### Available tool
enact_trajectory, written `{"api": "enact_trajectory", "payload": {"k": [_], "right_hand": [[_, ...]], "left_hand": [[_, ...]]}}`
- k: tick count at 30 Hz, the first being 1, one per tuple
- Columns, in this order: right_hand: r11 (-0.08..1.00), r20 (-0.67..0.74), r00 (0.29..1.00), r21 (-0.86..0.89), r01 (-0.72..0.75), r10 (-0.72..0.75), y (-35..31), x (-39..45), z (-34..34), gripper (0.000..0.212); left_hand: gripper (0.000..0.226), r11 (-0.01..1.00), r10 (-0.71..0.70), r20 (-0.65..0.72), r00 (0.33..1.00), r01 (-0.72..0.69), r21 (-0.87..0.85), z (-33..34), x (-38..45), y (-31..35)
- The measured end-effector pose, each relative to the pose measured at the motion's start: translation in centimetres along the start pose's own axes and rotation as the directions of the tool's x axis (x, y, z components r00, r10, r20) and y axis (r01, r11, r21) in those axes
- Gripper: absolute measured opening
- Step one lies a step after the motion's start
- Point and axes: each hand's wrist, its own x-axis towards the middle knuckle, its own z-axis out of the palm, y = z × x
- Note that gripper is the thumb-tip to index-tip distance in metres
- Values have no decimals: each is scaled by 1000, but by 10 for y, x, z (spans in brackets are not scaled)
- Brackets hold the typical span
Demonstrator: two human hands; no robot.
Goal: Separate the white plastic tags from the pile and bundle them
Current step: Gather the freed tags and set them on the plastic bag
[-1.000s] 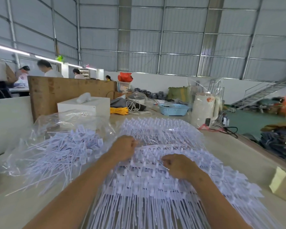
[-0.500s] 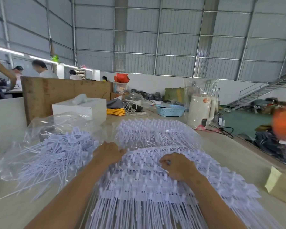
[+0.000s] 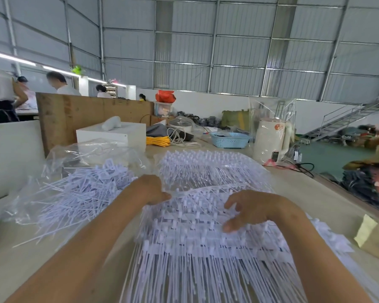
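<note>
On the pale desk [image 3: 298, 193], the left hand [image 3: 150, 190] pinches the stacked tag strips [image 3: 195, 232]; the right hand [image 3: 247, 211], fingers spread loose, should peel one row cleanly.

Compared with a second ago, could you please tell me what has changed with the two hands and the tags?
The right hand has lifted off the sheet of joined white tags, its fingers now spread and loosely curled above it. The left hand still holds the sheet's far left edge. The loose tags in the plastic bag lie as before.
</note>
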Motion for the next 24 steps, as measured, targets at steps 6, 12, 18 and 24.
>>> {"api": "enact_trajectory", "payload": {"k": [6, 12, 18, 24], "right_hand": [[997, 50, 999, -74, -16, 20, 21, -12, 15, 98], [997, -105, 991, -3, 82, -81, 40, -25, 26, 85], [986, -198, 966, -60, 155, -164, 27, -33, 27, 59], [947, -452, 857, 73, 313, -248, -32, -28, 25, 39]], "left_hand": [[47, 951, 201, -180, 963, -236, -199, 15, -22, 7], [38, 971, 55, -281, 958, -117, -209, 30, -11, -1], [54, 939, -91, 6, 996, 88, -331, 33, 1, -17], [79, 871, -206, -95, 974, 138, -471, 6, 2, -18]]}}
